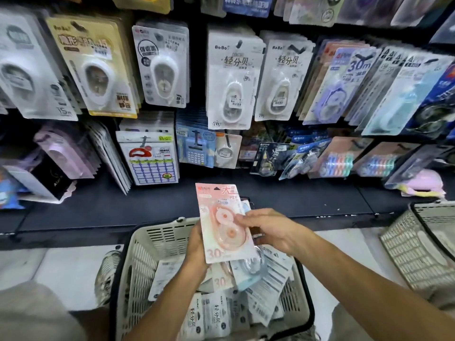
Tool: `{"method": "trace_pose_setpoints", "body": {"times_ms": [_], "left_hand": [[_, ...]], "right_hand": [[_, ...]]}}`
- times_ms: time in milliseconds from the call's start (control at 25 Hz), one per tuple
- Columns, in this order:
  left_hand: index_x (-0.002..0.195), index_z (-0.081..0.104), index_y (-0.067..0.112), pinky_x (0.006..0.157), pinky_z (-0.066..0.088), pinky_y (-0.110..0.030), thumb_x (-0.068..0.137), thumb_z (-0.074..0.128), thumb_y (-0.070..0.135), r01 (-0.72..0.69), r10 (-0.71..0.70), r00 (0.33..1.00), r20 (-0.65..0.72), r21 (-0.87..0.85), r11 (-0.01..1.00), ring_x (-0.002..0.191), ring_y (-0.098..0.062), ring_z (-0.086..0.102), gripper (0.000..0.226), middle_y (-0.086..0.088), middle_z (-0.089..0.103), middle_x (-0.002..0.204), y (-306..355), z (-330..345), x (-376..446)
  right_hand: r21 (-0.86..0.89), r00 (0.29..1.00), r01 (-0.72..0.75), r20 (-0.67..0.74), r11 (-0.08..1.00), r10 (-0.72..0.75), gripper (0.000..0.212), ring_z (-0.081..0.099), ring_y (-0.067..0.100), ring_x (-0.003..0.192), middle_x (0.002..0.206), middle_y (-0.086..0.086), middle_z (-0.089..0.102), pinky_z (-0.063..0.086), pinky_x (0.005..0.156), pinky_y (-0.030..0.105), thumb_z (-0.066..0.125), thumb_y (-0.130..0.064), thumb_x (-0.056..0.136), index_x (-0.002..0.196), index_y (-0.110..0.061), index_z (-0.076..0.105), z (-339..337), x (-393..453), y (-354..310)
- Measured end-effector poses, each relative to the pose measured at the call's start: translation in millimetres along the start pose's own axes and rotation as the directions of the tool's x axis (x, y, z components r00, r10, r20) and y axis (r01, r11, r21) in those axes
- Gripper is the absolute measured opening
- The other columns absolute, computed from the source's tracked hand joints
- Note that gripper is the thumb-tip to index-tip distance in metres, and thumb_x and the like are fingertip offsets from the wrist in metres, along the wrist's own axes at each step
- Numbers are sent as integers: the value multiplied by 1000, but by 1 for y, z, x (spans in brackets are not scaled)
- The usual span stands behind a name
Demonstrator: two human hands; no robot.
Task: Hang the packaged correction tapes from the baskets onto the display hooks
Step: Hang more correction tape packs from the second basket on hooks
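Left hand (197, 247): grips the pink correction-tape pack (222, 222) from behind at its lower left edge | Right hand (268, 230): fingertips pinch the pack's right edge at mid-height | Pack: upright, above the beige basket (147, 244) of further packs | Backdrop: hanging packs (230, 77) on display hooks.

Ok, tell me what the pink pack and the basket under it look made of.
Pink correction tape pack: seemingly printed matte card with a clear glossy plastic blister, the pink reels visible through it. Basket: apparently beige moulded plastic, matte, with slotted walls.
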State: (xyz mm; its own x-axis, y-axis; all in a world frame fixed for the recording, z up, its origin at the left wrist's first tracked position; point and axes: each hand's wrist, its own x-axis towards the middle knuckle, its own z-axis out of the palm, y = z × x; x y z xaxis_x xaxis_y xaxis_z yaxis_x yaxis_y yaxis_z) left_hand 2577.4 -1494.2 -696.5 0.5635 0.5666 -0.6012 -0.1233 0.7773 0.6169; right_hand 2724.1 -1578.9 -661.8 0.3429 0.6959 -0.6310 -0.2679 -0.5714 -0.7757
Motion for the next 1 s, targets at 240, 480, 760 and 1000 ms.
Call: {"method": "trace_pose_setpoints", "body": {"times_ms": [240, 480, 760, 1000], "left_hand": [[108, 73, 11, 52, 58, -27, 91, 66, -1, -124, 154, 981, -115, 229, 965, 75, -22, 78, 22, -11, 80, 96, 8, -47, 14], [129, 66, 14, 70, 63, -44, 82, 78, 44, 83, -109, 988, 107, 223, 971, 98, -36, 76, 56, -16, 77, 111, -2, -37, 10], [126, 57, 28, 93, 57, -39, 58, 98, 18, -2, 68, 994, -85, 614, 790, 105, -17, 72, 80, 6, 76, 114, -11, -59, 20], [147, 39, 24, 112, 44, -48, 63, 95, 13, 1, 132, 984, -116, 754, 657, 124, -27, 59, 102, 0, 62, 137, -20, -76, 19]], "right_hand": [[-134, 996, -46, -88, 990, 34, 22, 68, 18, 93, 106, 7, 76, 54, 86, 42, 69, -14, 94, 111, 0, 68, -25, 6, 19], [-175, 978, 16, -200, 985, -52, 19, 73, 22, 79, 95, 7, 75, 59, 62, 40, 64, -26, 98, 85, -14, 56, 21, 13, 43], [-967, 959, -79, -140, 243, -245, 42, 56, 27, 116, 135, 9, 56, 48, 98, 43, 52, -27, 98, 138, -22, 38, -29, 14, 82], [-991, 987, -44, -62, 123, -147, 42, 61, 21, 101, 113, 4, 69, 50, 82, 30, 57, -7, 87, 126, -22, 50, -29, 18, 90]]}}
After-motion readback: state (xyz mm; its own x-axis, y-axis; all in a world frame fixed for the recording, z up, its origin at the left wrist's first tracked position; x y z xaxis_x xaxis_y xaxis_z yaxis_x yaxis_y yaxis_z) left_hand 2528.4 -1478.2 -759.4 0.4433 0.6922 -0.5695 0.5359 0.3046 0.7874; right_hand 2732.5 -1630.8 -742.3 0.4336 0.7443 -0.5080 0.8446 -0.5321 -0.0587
